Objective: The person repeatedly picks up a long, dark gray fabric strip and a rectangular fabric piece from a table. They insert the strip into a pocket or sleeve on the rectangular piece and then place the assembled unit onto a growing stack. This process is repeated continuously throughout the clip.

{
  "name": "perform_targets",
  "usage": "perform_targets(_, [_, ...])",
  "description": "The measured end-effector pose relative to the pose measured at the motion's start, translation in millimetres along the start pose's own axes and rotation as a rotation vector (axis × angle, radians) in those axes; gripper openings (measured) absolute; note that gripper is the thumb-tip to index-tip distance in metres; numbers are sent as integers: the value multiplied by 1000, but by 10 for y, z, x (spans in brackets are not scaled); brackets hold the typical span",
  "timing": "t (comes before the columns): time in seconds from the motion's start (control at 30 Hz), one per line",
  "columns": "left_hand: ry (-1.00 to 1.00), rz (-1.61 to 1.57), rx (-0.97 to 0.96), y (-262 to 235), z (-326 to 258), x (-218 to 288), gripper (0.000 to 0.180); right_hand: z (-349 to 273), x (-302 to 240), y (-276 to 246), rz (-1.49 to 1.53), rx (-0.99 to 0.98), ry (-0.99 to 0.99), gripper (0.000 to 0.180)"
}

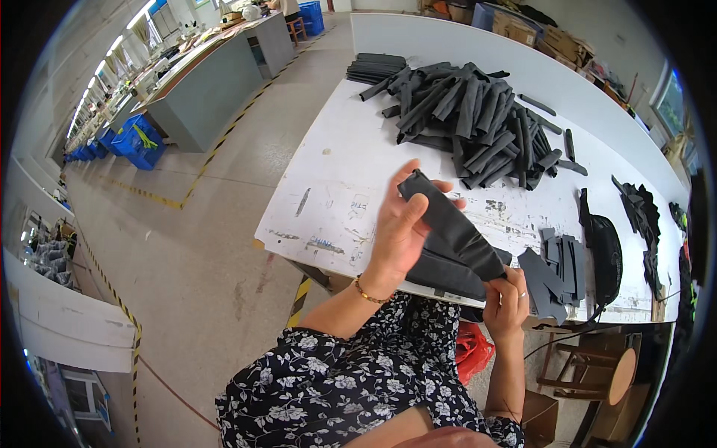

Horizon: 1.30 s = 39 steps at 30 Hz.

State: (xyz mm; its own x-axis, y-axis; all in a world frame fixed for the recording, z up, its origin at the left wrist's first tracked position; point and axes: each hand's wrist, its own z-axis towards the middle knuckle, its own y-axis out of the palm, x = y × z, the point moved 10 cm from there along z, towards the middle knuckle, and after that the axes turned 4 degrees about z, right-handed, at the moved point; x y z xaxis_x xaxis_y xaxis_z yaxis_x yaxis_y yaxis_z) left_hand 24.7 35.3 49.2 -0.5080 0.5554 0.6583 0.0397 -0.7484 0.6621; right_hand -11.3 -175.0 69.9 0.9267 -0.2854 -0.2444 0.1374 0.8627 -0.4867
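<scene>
A black fabric strip (457, 228), flattened and slightly creased, stretches slantwise between my two hands above the table's front edge. My left hand (404, 224) grips its upper end, thumb on top and fingers behind. At the lower end, my right hand (508, 302) pinches the strip between thumb and fingers. Beneath it, a larger black piece (448, 272) lies along the table edge, partly hidden by the strip. Farther back rises a big heap of black fabric tubes (478, 119).
A neat stack of black strips (376, 67) lies beside the heap. Flat dark grey pieces (564, 265) and a black pouch-like item (602, 257) are on the white table (321, 187) at right. Below stand a wooden stool (620, 377) and a red plastic bag (472, 351).
</scene>
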Motion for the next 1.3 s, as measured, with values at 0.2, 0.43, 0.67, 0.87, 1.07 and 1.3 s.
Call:
perform_targets(0.2, [-171, -350, -123, 394, -82, -462, 38, -75, 80, 114, 116, 2, 96, 19])
perform_targets(0.43, [-145, -315, -85, 421, -160, -503, 35, -82, 82, 95, 174, 22, 114, 21])
perform_targets(0.67, [-146, -309, -45, 374, -225, -532, 34, -18, 23, 109, 193, 16, 105, 22])
perform_targets(0.87, [-177, -371, -10, 343, -252, -600, 36, 16, -4, 99, 196, 16, 89, 21])
perform_targets(1.07, [-161, -334, -13, 331, -239, -621, 37, 39, 47, 116, 215, 22, 110, 21])
perform_targets(1.3, [-183, -334, 99, 167, -145, -667, 42, 93, 209, 229, 206, -78, 283, 20])
